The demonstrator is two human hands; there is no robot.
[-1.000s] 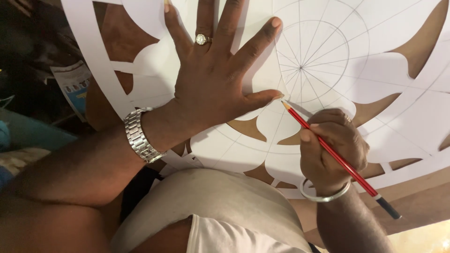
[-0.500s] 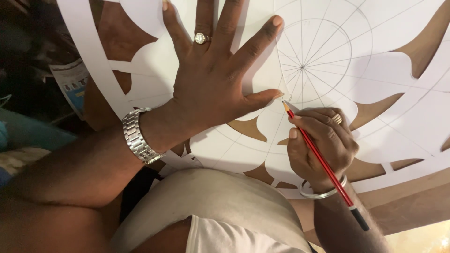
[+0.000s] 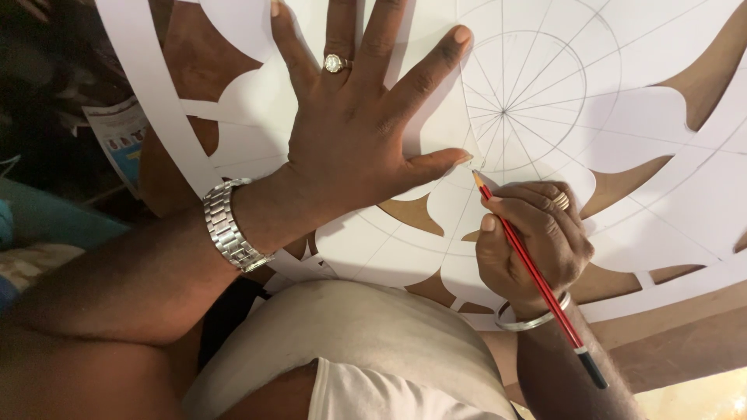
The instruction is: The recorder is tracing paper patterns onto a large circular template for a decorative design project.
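Right hand (image 3: 533,245) grips red pencil (image 3: 529,272); left hand (image 3: 362,128) flattens white paper stencil (image 3: 661,109).

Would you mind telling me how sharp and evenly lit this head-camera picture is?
Head view: the left hand, red pencil and white cut-out paper are sharp; soft shadows fall beside the fingers; the left edge is dark; a warm glow shows bottom right.

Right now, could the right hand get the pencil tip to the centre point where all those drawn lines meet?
Probably yes. The right hand holds the red pencil with its tip just below the drawn circle, and the bare paper up to the centre point is unobstructed. The left hand lies flat off to the side.
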